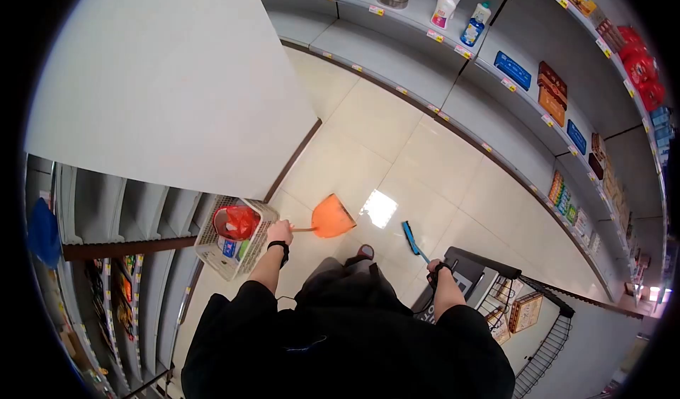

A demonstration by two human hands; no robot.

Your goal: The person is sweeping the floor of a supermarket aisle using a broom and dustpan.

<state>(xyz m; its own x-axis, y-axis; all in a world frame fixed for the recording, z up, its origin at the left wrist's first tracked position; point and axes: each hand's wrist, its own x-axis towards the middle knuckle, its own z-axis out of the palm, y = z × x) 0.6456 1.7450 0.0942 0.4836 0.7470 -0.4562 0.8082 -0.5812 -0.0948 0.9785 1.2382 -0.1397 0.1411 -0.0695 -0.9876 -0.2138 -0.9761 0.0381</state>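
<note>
My left hand (280, 232) is closed around the handle of an orange dustpan (333, 217), whose wide pan is over the tiled floor ahead of my foot. My right hand (438, 266) grips the handle of a broom (410, 237) with a blue head and dark bristles. The broom head is to the right of the dustpan, apart from it. A dark band circles each wrist. Just left of my left hand stands a cream plastic basket (261, 218) holding a red plastic bag (239, 222) and some small packages.
Shelving (386, 52) with bottles, a round tin and boxes runs along the far and right sides. A white panel (170, 80) stands at left, with shelves (127, 215) below it. Near my right arm are a dark grey machine (464, 264) and a wire rack (549, 346) with boxes.
</note>
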